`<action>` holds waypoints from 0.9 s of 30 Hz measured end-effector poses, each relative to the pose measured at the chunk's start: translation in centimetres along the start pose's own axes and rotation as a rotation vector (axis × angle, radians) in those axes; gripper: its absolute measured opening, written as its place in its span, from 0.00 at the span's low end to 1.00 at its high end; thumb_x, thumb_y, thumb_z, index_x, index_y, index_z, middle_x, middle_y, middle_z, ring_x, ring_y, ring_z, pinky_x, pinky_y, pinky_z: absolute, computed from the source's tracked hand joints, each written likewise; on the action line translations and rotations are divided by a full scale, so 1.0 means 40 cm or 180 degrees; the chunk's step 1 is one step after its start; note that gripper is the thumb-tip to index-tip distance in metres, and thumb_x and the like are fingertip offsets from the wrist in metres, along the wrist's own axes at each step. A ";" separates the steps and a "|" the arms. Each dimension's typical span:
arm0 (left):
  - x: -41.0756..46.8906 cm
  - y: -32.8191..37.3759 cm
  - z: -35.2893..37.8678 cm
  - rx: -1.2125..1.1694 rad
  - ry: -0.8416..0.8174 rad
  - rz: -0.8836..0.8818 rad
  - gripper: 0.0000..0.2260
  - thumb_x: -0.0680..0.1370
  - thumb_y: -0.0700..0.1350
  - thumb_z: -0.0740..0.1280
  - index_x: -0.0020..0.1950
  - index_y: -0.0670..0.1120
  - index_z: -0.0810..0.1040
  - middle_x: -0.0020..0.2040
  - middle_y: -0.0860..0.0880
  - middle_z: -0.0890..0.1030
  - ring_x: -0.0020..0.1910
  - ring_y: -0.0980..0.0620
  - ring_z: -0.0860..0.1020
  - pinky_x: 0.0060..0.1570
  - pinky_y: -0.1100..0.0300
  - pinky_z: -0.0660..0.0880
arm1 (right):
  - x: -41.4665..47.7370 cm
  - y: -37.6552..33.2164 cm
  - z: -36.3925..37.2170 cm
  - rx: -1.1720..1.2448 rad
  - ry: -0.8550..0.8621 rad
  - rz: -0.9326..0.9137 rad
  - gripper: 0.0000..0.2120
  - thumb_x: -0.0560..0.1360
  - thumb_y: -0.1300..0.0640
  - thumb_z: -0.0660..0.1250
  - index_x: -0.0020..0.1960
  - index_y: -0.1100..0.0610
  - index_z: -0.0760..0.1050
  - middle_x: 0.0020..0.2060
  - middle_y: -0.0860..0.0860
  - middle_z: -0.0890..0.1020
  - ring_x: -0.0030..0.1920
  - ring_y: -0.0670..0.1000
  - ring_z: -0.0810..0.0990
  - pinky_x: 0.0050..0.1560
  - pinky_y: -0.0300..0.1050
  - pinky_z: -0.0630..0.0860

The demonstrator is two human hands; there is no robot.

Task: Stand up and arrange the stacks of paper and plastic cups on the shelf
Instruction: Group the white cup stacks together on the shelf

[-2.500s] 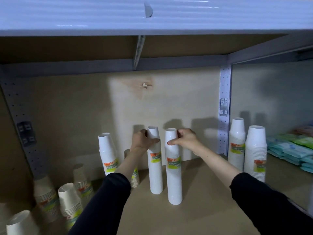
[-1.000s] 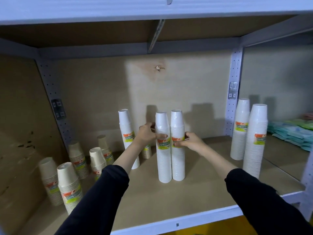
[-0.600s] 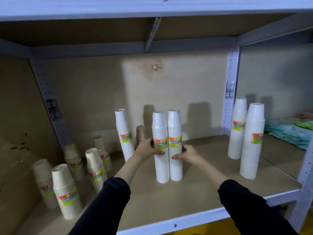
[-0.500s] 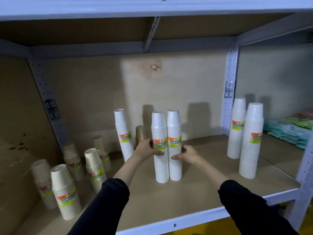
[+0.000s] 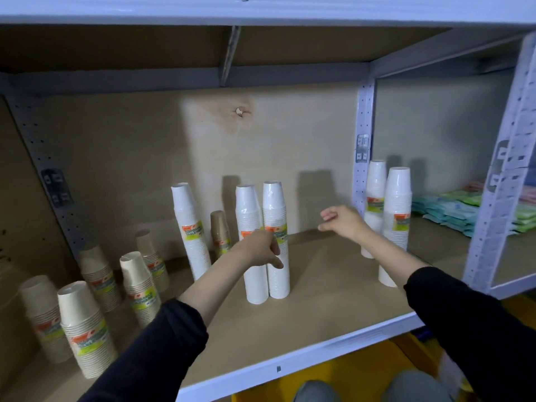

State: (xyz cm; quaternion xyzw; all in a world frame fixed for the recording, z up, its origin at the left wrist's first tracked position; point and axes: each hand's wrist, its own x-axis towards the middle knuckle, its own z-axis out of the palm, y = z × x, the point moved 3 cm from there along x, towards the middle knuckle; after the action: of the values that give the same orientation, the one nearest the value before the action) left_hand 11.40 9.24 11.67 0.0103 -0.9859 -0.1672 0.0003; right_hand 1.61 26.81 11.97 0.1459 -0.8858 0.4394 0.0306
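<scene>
Two tall white plastic cup stacks (image 5: 248,210) (image 5: 274,204) stand upright, side by side, mid-shelf. My left hand (image 5: 258,250) hangs just in front of them with loose, drooping fingers, not wrapped around either. My right hand (image 5: 342,221) is in the air to their right, fingers apart and holding nothing, close to two more white stacks (image 5: 397,204) near the post. A third white stack (image 5: 187,216) leans slightly at the left, with a short brown paper stack (image 5: 219,227) behind. Several brown and cream paper cup stacks (image 5: 84,323) stand at the far left.
The wooden shelf board (image 5: 304,314) has a white metal front edge. A perforated upright post (image 5: 361,169) stands at the back right and another (image 5: 499,198) at the front right. Green and blue packets (image 5: 464,210) lie beyond it. The upper shelf hangs low overhead.
Both hands have let go of the paired white stacks. My right hand has swung rightward toward the right-hand stacks. My left hand has shifted in front of the pair.
</scene>
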 end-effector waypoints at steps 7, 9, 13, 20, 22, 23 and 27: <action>0.097 0.189 0.053 0.0119 0.0005 0.0498 0.16 0.71 0.44 0.72 0.56 0.39 0.80 0.57 0.41 0.81 0.58 0.44 0.78 0.57 0.57 0.74 | -0.045 -0.006 -0.163 -0.0231 0.0367 -0.0240 0.20 0.69 0.65 0.72 0.60 0.67 0.76 0.55 0.61 0.81 0.50 0.53 0.77 0.48 0.33 0.69; 0.132 0.226 0.062 0.0137 -0.0016 0.0568 0.16 0.72 0.45 0.72 0.57 0.38 0.79 0.58 0.40 0.81 0.59 0.44 0.78 0.57 0.57 0.73 | -0.053 -0.009 -0.206 -0.0249 0.0438 -0.0306 0.20 0.69 0.65 0.72 0.60 0.68 0.76 0.49 0.56 0.79 0.48 0.49 0.74 0.48 0.35 0.70; 0.215 0.284 0.059 0.0067 0.0113 0.0591 0.17 0.73 0.46 0.70 0.60 0.39 0.77 0.62 0.40 0.78 0.61 0.43 0.76 0.59 0.56 0.72 | -0.059 -0.014 -0.295 -0.0408 0.0688 -0.0402 0.21 0.69 0.64 0.72 0.61 0.65 0.76 0.52 0.58 0.80 0.49 0.49 0.75 0.53 0.38 0.70; 0.354 0.386 0.002 -0.0572 0.0616 0.0566 0.23 0.76 0.49 0.67 0.66 0.38 0.70 0.67 0.41 0.73 0.65 0.43 0.72 0.61 0.55 0.70 | -0.035 0.025 -0.417 -0.0681 0.0988 -0.0387 0.23 0.71 0.59 0.71 0.64 0.63 0.73 0.62 0.59 0.78 0.61 0.55 0.77 0.58 0.42 0.71; 0.391 0.414 -0.013 -0.0772 0.0695 0.0550 0.25 0.76 0.50 0.66 0.67 0.37 0.68 0.68 0.40 0.72 0.65 0.42 0.72 0.61 0.54 0.70 | -0.022 0.039 -0.428 -0.0693 0.0993 -0.0342 0.25 0.71 0.56 0.72 0.65 0.63 0.73 0.62 0.58 0.78 0.62 0.55 0.76 0.57 0.41 0.70; 0.409 0.425 -0.019 -0.0869 0.0707 0.0527 0.26 0.76 0.50 0.66 0.68 0.36 0.67 0.68 0.39 0.71 0.66 0.42 0.71 0.61 0.54 0.69 | -0.013 0.048 -0.429 -0.0668 0.0985 -0.0311 0.26 0.71 0.54 0.72 0.65 0.63 0.72 0.63 0.58 0.78 0.62 0.55 0.76 0.58 0.41 0.70; 0.486 0.457 -0.015 -0.1261 0.0455 0.0325 0.31 0.76 0.52 0.66 0.72 0.36 0.61 0.72 0.40 0.66 0.69 0.42 0.68 0.64 0.54 0.67 | 0.029 0.080 -0.418 -0.0479 0.1002 -0.0208 0.30 0.69 0.53 0.74 0.67 0.63 0.70 0.63 0.58 0.77 0.63 0.55 0.75 0.61 0.41 0.69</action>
State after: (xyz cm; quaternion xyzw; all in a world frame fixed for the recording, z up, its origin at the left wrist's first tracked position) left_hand -8.39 25.90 18.22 -0.0280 -0.9304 -0.3564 0.0808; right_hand -1.66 41.52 19.95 0.1013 -0.8953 0.3880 0.1940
